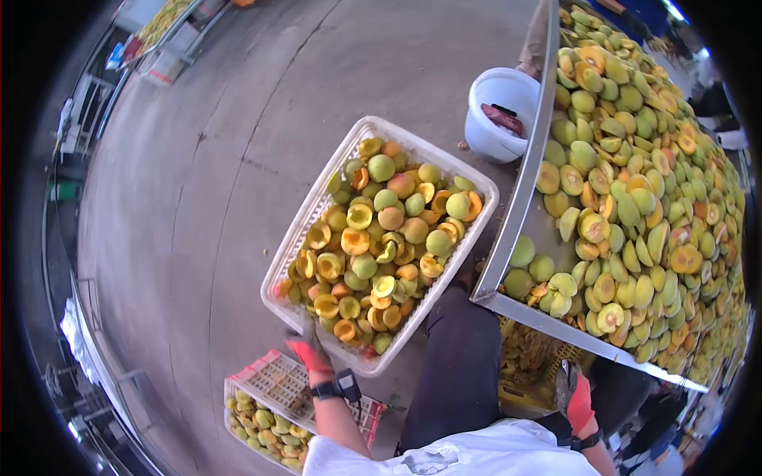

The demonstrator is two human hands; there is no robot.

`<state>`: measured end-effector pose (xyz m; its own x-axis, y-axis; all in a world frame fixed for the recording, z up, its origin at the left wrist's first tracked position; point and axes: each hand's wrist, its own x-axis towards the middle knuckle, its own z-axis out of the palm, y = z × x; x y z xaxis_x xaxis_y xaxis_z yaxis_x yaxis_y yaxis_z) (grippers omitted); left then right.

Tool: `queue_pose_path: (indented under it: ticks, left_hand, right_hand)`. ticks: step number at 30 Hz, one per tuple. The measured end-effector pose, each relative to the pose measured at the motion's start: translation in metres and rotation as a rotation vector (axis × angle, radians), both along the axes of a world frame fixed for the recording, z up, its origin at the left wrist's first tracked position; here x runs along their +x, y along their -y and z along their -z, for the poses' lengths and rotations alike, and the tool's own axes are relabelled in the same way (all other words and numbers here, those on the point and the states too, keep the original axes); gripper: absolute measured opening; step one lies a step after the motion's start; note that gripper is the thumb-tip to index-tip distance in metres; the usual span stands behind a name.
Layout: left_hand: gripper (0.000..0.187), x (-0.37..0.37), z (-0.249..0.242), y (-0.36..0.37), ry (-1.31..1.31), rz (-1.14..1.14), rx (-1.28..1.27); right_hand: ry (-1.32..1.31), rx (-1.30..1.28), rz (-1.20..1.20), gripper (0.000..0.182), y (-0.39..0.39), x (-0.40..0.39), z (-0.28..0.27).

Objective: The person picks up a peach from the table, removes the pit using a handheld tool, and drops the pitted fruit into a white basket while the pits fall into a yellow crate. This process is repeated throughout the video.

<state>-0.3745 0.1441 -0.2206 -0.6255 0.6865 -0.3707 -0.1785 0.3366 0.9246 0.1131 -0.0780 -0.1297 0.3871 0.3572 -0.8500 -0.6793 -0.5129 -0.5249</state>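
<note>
The white plastic crate (435,152) of stone fruit (355,241) lay just beyond the nearer left hand (311,353), long axis slanting forward-right, though neither that hand's nor the right hand's (579,401) grip was clear.

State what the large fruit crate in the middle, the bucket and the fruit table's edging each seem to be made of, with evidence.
Crate: probably pale moulded plastic, smooth rim, regular lattice sides.
Bucket: likely white plastic, smooth, softly shiny, rounded lip.
Edging: looks like bare metal, perhaps steel; grey with bright reflections.
</note>
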Motion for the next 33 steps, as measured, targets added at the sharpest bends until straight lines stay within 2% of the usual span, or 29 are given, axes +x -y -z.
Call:
queue_pose_path:
  ticks: [1,2,3,5,6,7,9,11,12,15,17,18,19,20,21,22,23,24,25,26,27,28,29,30,31,33]
  left_hand:
    - [0.034,-0.005,0.015,0.017,0.276,0.067,0.090]
    - [0.027,-0.007,0.027,0.025,0.130,0.165,0.058]
    - [0.019,-0.013,0.049,0.030,0.210,0.006,-0.061]
    - [0.018,-0.041,0.085,0.035,0.673,0.049,-0.077]
    - [0.021,-0.045,0.071,0.026,0.791,0.156,-0.065]
    - [0.022,-0.043,0.064,0.016,0.470,0.153,-0.288]
    - [0.020,-0.036,0.037,0.003,0.405,0.173,-0.390]
    - [0.021,-0.009,-0.006,-0.004,0.448,0.152,-0.255]
    - [0.022,-0.015,-0.005,-0.004,0.545,0.182,-0.214]
    - [0.024,-0.008,-0.008,-0.020,0.417,0.139,-0.243]
    - [0.024,-0.047,0.062,-0.013,0.368,0.179,-0.317]
    - [0.022,-0.057,0.056,-0.013,0.286,0.371,-0.289]
    - [0.022,-0.031,0.012,-0.023,0.100,0.494,-0.264]
    - [0.024,-0.014,0.005,-0.031,0.255,0.409,-0.224]
    - [0.026,-0.016,-0.006,-0.019,0.381,0.284,-0.245]
    - [0.028,-0.028,-0.002,-0.017,0.335,0.363,-0.320]
    - [0.031,-0.031,-0.003,-0.023,0.458,0.280,-0.419]
    - [0.030,-0.038,0.023,-0.023,0.459,0.272,-0.353]
    - [0.030,-0.039,0.028,-0.021,0.449,0.256,-0.302]
    - [0.025,-0.045,0.029,-0.020,0.261,0.345,-0.446]
    - [0.025,-0.045,0.033,-0.026,0.268,0.366,-0.421]
    - [0.022,-0.046,0.037,-0.026,0.472,0.268,-0.349]
    - [0.018,-0.038,0.031,-0.019,0.683,0.149,-0.307]
    - [0.014,-0.034,0.025,-0.017,0.749,0.158,-0.274]
    - [0.014,-0.036,0.037,-0.012,0.767,0.170,-0.279]
    - [0.014,-0.051,0.065,-0.009,0.473,0.184,-0.339]
  right_hand:
    - [0.004,0.010,0.021,0.029,-0.003,-0.003,0.003]
    - [0.040,0.020,0.034,0.029,-0.003,-0.005,0.005]
    - [0.075,0.023,0.047,0.029,-0.002,-0.007,0.005]
    - [0.088,0.011,0.060,0.028,-0.013,-0.014,-0.008]
    - [0.101,0.008,0.047,0.027,-0.017,-0.014,-0.013]
    - [0.106,0.026,0.058,0.027,-0.006,-0.006,-0.009]
    - [-0.117,0.049,-0.037,0.025,0.016,0.013,0.008]
    - [-0.100,-0.055,-0.019,0.025,0.012,0.008,-0.013]
    - [-0.045,-0.040,-0.008,0.026,0.029,0.010,-0.017]
    - [0.089,-0.017,0.028,0.028,0.042,0.019,-0.001]
    - [0.137,-0.030,0.041,0.030,0.033,0.016,-0.003]
    - [0.128,-0.074,0.154,0.030,0.014,0.007,-0.017]
    - [0.146,-0.102,0.293,0.031,-0.004,-0.001,-0.019]
    - [0.167,-0.181,0.435,0.030,-0.012,0.001,-0.017]
    - [0.167,-0.259,0.400,0.030,0.002,0.000,-0.027]
    - [0.090,-0.284,0.184,0.030,0.019,0.008,-0.042]
    - [0.012,-0.237,-0.007,0.031,0.019,0.017,-0.036]
    - [0.160,-0.249,-0.107,0.033,0.034,0.023,-0.020]
    - [0.153,-0.255,-0.116,0.033,0.033,0.019,-0.022]
    - [0.139,-0.248,-0.044,0.034,0.030,0.015,-0.023]
    - [0.140,-0.218,0.049,0.036,0.022,0.012,-0.018]
    - [0.159,-0.203,0.081,0.036,0.017,0.008,-0.021]
    - [0.141,-0.226,0.014,0.035,0.016,0.007,-0.038]
    - [0.118,-0.252,-0.059,0.034,0.016,0.005,-0.052]
    - [0.137,-0.255,-0.046,0.034,0.012,0.000,-0.058]
    - [0.131,-0.243,-0.023,0.036,0.008,-0.008,-0.061]
